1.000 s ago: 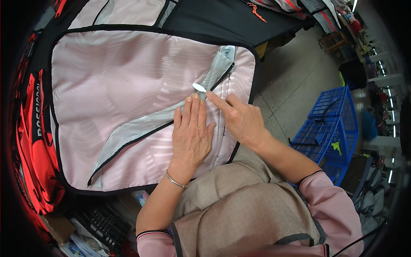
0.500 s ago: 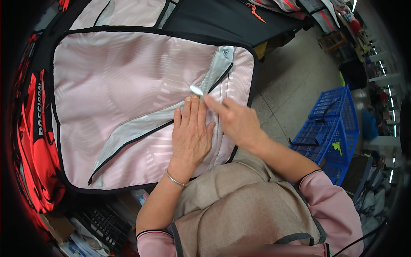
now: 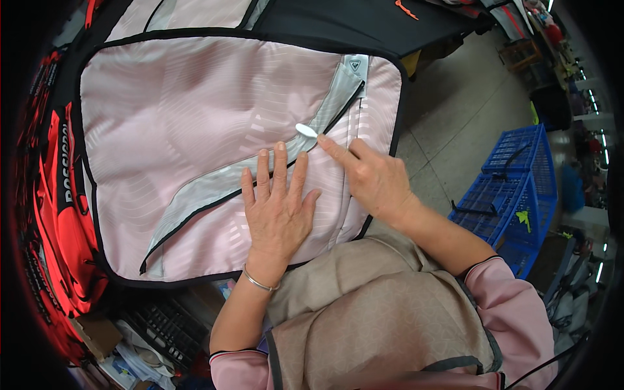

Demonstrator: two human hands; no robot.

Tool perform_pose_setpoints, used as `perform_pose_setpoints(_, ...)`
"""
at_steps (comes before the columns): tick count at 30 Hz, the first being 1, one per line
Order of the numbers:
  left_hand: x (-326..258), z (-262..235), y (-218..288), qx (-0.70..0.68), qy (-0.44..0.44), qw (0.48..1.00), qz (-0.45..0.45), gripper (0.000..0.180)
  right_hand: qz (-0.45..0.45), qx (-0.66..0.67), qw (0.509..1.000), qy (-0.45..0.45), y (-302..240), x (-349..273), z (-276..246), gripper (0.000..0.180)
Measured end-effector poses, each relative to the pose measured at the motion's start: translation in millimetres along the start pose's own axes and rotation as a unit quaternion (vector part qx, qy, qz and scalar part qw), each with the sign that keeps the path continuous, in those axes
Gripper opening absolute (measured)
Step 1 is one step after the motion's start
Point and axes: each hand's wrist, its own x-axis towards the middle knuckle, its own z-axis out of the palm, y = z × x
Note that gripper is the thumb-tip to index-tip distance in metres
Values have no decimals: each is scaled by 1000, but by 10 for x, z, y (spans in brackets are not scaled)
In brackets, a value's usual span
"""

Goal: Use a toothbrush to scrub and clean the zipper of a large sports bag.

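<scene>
A pale pink fabric panel (image 3: 188, 123) with black piping and a curved grey strip (image 3: 214, 185) lies flat in front of me. My left hand (image 3: 276, 208) rests palm down on the pink fabric, fingers spread, just below the grey strip. My right hand (image 3: 370, 175) has its fingers curled and its index finger stretched out, pinching a small white oval piece of chalk (image 3: 305, 129) whose tip touches the grey strip. A small grey label (image 3: 355, 65) sits at the panel's top right corner.
Red and black fabric (image 3: 55, 214) lies along the left edge, black fabric (image 3: 364, 23) beyond the panel. A blue plastic crate (image 3: 513, 188) stands on the grey floor at the right. A dark keyboard (image 3: 162, 328) and clutter sit at the lower left.
My right hand has slid the white chalk a little up and left along the grey strip. The left hand has stayed flat in nearly the same place.
</scene>
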Motion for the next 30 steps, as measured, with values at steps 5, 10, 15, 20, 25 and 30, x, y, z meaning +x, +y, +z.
perform_pose_setpoints(5, -4, -10, 1, -6, -17, 1000, 3, 62, -55, 16, 998, 19, -83, -41, 5, 50)
perform_pose_setpoints(10, 7, -20, 16, 13, 2, 1000, 11, 62, -6, -1, 1000, 15, -117, -37, 47, 53)
perform_pose_setpoints(15, -1, -37, -5, 3, -5, 1000, 14, 63, -5, -23, 1000, 3, -95, 22, -45, 54)
perform_pose_setpoints(20, 32, -35, 24, 1, -14, 1000, 17, 64, -15, 1, 1000, -1, -206, -68, 78, 53)
perform_pose_setpoints(25, 13, -48, 6, 4, 1, 1000, 18, 62, 21, -24, 999, -22, 12, 39, -23, 52)
perform_pose_setpoints(30, 19, -37, -2, 0, 0, 1000, 21, 66, -28, -23, 999, 8, -70, 19, 26, 53)
